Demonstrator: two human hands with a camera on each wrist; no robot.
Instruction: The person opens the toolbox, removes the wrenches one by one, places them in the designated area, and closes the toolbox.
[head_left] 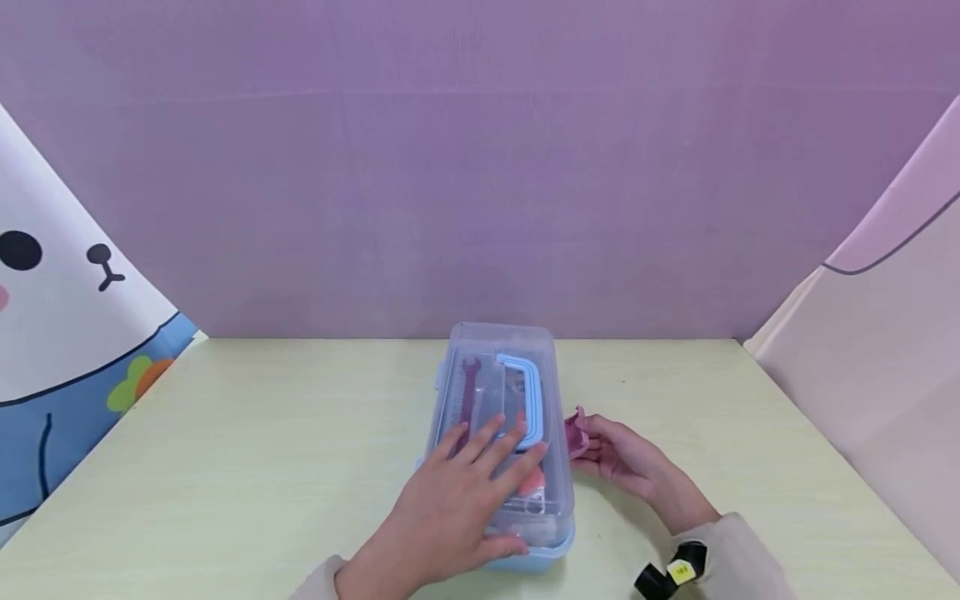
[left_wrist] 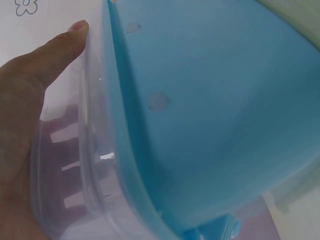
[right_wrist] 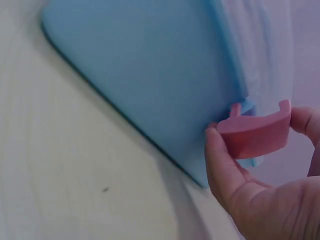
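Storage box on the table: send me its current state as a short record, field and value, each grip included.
base: blue base, standing on the table
cover: clear lid, sitting on the base
handle: light blue handle, on the lid
seen inside: purple wrench-shaped item; the rest unclear
left grip: fingers spread on the lid
right grip: pinches the pink clip
clip position: juts out at the box's right side; whether hooked on, cannot tell
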